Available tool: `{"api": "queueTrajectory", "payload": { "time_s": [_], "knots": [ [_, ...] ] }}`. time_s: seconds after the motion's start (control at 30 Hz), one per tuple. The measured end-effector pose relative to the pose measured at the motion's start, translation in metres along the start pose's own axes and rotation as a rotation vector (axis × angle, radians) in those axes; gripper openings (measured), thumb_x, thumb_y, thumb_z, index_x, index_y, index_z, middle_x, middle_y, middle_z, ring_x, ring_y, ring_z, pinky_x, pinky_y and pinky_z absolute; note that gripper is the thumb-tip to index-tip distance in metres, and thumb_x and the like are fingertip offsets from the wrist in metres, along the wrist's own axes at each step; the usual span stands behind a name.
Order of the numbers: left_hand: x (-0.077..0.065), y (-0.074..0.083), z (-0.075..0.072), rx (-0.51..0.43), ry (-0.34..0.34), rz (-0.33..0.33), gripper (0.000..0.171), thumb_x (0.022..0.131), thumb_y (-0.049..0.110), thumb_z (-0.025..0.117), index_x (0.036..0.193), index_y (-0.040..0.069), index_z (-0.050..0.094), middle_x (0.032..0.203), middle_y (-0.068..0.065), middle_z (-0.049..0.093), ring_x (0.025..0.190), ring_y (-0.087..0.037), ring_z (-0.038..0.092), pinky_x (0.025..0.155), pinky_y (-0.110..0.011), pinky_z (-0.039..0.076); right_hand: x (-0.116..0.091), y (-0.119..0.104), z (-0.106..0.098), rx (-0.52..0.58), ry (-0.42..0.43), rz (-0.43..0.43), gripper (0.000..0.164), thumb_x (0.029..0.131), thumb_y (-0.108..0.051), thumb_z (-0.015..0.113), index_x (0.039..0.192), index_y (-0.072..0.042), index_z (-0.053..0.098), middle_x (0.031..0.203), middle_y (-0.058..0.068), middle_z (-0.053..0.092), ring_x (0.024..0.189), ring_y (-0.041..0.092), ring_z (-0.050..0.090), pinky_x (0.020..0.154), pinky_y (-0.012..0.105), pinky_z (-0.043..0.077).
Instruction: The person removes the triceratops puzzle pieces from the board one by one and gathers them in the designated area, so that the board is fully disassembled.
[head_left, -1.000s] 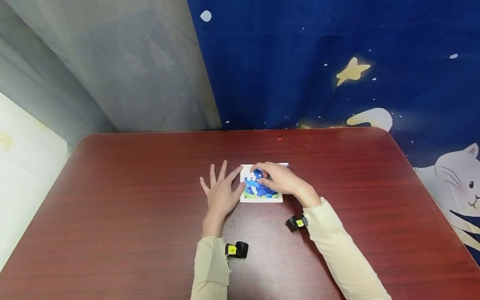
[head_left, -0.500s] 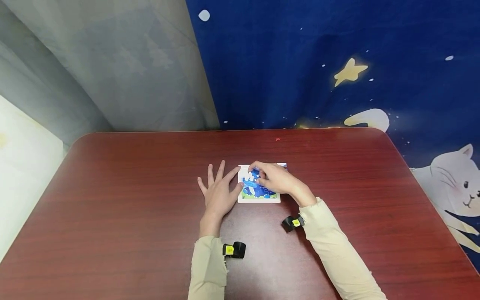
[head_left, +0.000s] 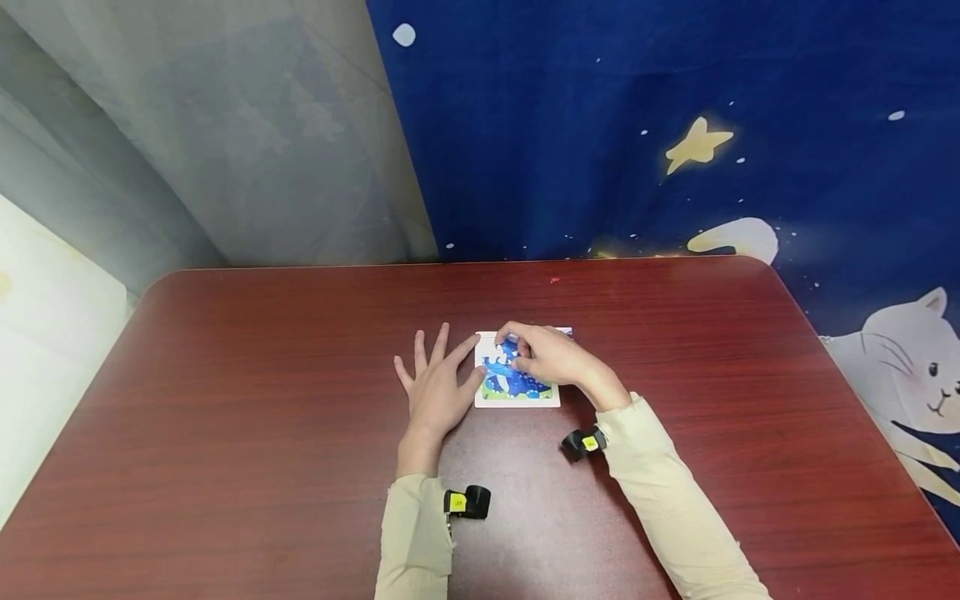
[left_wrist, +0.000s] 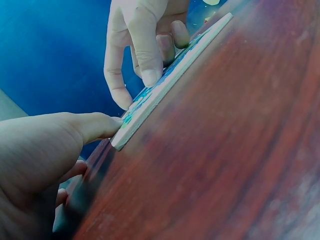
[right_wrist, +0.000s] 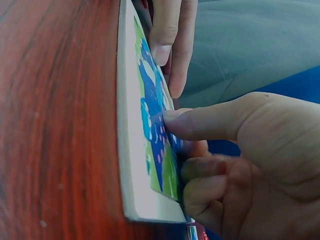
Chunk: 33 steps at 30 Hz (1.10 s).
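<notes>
A flat jigsaw puzzle [head_left: 517, 403] lies on the table, with a white border and a blue picture over green ground. White patches show at its upper left. My left hand [head_left: 437, 396] rests beside it, fingers spread, with thumb and index finger touching its left edge. Over the puzzle's upper part, my right hand [head_left: 553, 354] has thumb and index finger bent down onto the picture, around a blue puzzle piece [head_left: 511, 346]. The other right fingers are curled, as the right wrist view shows. The hand hides the puzzle's upper right part.
The reddish-brown table [head_left: 262, 417] extends around both hands. A small red scrap [head_left: 555, 280] lies near its far edge. Past that edge hang a grey curtain [head_left: 285, 150] and a blue one [head_left: 525, 125]. Each wrist carries a black camera [head_left: 477, 502].
The whole head view has shifted slightly. My right index finger and thumb have moved a little on the puzzle; the left hand keeps its place at the edge.
</notes>
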<state>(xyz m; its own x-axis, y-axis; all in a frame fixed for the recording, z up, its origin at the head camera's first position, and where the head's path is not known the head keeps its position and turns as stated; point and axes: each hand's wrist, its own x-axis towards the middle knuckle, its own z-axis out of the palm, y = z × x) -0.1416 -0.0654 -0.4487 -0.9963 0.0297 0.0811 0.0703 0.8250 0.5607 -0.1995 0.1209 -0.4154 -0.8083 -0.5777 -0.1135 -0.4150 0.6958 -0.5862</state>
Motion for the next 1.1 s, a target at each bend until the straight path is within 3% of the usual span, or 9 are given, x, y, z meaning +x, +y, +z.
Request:
{"api": "queueTrajectory", "payload": {
  "time_s": [0.33, 0.67, 0.9, 1.1],
  "knots": [
    [0.0008, -0.0003, 0.0003, 0.008, -0.001, 0.007, 0.048, 0.087, 0.039, 0.059, 0.134, 0.03, 0.052, 0.152, -0.008, 0.023, 0.139, -0.036, 0.002, 0.099, -0.065, -0.009, -0.0029, -0.0031, 0.0008, 0.021, 0.033, 0.064, 0.034, 0.084, -0.006, 0.066, 0.114, -0.02, 0.057, 0.089, 0.008, 0.047, 0.079, 0.02, 0.044, 0.062, 0.031, 0.038],
    [0.001, -0.0004, -0.0009, 0.013, -0.004, 0.003, 0.048, 0.088, 0.039, 0.058, 0.135, 0.03, 0.051, 0.152, -0.008, 0.023, 0.139, -0.036, 0.002, 0.099, -0.065, -0.009, -0.003, -0.0031, 0.0019, 0.014, 0.07, 0.056, 0.032, 0.083, -0.007, 0.066, 0.112, -0.02, 0.06, 0.099, 0.008, 0.038, 0.09, 0.02, 0.041, 0.065, 0.031, 0.043],
    [0.0008, -0.0006, -0.0014, 0.015, -0.003, 0.003, 0.049, 0.087, 0.039, 0.058, 0.135, 0.029, 0.052, 0.152, -0.008, 0.023, 0.139, -0.036, 0.002, 0.1, -0.065, -0.008, -0.0027, -0.0058, 0.0013, -0.053, 0.089, 0.036, 0.031, 0.083, -0.01, 0.069, 0.113, -0.019, 0.063, 0.099, 0.006, 0.046, 0.09, 0.02, 0.045, 0.072, 0.035, 0.044],
    [0.0, -0.0017, -0.0009, 0.014, -0.003, 0.001, 0.048, 0.088, 0.038, 0.059, 0.135, 0.029, 0.051, 0.152, -0.009, 0.023, 0.139, -0.036, 0.002, 0.1, -0.065, -0.008, -0.002, -0.0079, 0.0023, -0.069, 0.125, 0.074, 0.042, 0.081, -0.014, 0.072, 0.12, -0.009, 0.056, 0.105, 0.01, 0.051, 0.095, 0.023, 0.051, 0.085, 0.04, 0.045]
  ]
}}
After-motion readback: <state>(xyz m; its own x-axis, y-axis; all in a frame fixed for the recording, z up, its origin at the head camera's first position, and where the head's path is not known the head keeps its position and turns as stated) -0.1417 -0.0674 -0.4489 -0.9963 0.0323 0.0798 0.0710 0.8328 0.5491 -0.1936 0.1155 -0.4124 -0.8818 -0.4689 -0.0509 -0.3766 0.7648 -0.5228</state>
